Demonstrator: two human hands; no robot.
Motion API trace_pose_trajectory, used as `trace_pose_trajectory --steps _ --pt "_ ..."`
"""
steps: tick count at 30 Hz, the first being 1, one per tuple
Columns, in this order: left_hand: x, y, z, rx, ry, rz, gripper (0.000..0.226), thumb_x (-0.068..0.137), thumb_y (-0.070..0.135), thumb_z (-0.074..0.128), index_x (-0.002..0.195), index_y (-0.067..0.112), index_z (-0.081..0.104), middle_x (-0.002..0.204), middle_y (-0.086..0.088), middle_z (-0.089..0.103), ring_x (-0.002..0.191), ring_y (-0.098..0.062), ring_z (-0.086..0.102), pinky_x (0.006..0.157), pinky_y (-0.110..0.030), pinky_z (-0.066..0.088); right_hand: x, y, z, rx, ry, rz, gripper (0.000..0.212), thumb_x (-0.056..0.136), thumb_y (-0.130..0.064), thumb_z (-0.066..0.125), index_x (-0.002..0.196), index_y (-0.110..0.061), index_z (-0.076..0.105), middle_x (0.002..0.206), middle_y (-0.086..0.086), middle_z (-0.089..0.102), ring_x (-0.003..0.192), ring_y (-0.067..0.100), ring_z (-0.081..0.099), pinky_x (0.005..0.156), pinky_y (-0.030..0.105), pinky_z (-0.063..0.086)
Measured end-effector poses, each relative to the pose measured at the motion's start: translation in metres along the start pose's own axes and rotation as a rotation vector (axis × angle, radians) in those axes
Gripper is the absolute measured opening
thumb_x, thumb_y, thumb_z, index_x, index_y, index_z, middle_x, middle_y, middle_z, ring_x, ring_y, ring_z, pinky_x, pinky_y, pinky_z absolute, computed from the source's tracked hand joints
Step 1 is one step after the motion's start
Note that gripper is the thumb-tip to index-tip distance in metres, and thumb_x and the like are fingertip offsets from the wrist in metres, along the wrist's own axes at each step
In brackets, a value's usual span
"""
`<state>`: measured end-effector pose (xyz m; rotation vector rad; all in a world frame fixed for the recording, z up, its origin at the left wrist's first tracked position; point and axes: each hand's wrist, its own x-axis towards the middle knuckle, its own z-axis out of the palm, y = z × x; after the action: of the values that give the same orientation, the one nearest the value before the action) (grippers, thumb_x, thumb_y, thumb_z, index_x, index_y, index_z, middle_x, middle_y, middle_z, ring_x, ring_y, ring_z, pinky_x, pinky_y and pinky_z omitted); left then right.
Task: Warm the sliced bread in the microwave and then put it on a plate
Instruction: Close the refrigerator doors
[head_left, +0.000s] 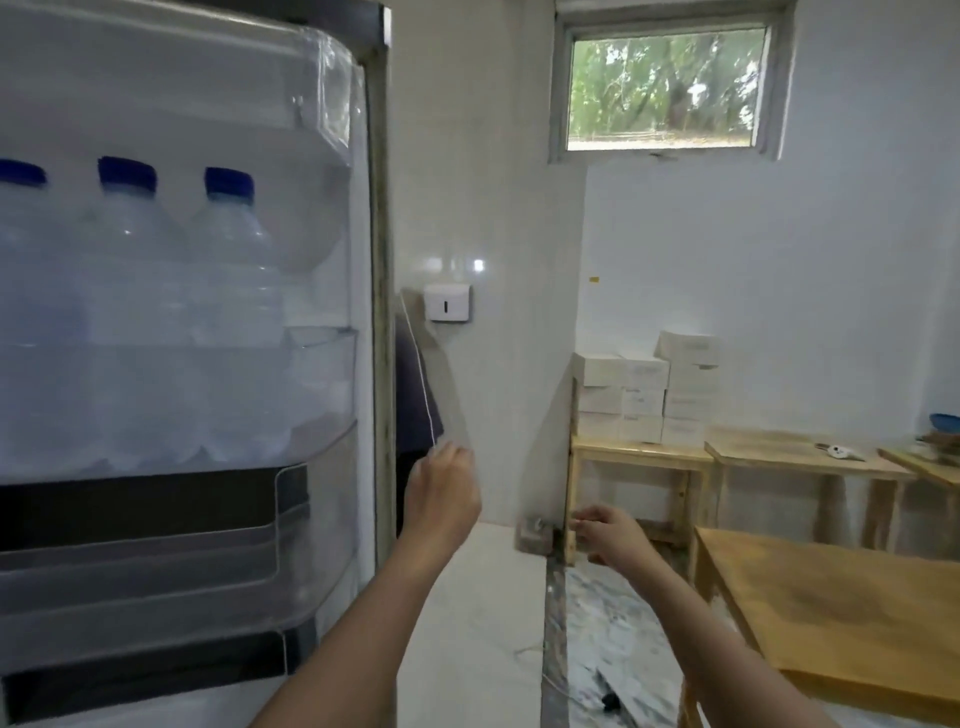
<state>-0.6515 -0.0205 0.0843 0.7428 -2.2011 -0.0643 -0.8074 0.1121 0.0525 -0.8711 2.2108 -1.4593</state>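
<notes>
Hands first, both bare, forearms reaching up into view.

1. Left hand: raised, back to camera, fingers curled, just right of the fridge door edge. Blurred; gripping or not, cannot tell.
2. Right hand: lower, right of the left hand, fingers curled w/ thumb close to forefinger. Blurred; cannot tell if it pinches anything.
3. Sliced bread: whereabouts cannot be told from this view.
4. Fridge door: open, fills left side; clear plastic racks inside.
5. Water bottles: 3 visible, blue caps, upright in a row in mid rack; leftmost cut by frame edge.
6. Dark cloth: hangs behind the door edge, beyond left hand.
7. White dispenser: on tiled wall, above-right of cloth.
8. Near table: wood, right side, beside right forearm.
9. Far table: wood, in far corner; a second wood table just right of it.
10. White boxes: stacked approx. 3 high on far table, against the wall.
11. Small white object: on second wood table.
12. Blue bowl: far right edge.
13. Window: high on far wall, trees outside.
</notes>
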Motion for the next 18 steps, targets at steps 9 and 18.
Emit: trace_pose_trajectory --steps 9,18 --pt "0.011 -0.04 -0.044 0.632 0.135 -0.055 0.063 0.063 0.009 0.07 0.125 0.006 0.058 0.135 -0.013 0.055 0.129 -0.027 0.049 0.108 -0.039 0.03 0.079 -0.069 0.126 0.296 -0.364 -0.161 0.012 0.096 -0.023 0.047 0.094 -0.017 0.058 0.103 0.008 0.06 0.095 0.022 0.056 0.078 0.033 0.045" --pt "-0.008 -0.051 -0.035 0.876 0.168 -0.149 0.061 0.079 0.013 0.034 0.139 0.002 0.04 0.149 -0.015 0.036 0.141 -0.024 0.03 0.116 -0.035 0.004 0.102 -0.133 0.191 0.583 -0.665 -0.247 0.032 0.1 -0.038 0.03 0.101 -0.022 0.058 0.092 -0.005 0.058 0.085 0.011 0.053 0.085 0.03 0.041"
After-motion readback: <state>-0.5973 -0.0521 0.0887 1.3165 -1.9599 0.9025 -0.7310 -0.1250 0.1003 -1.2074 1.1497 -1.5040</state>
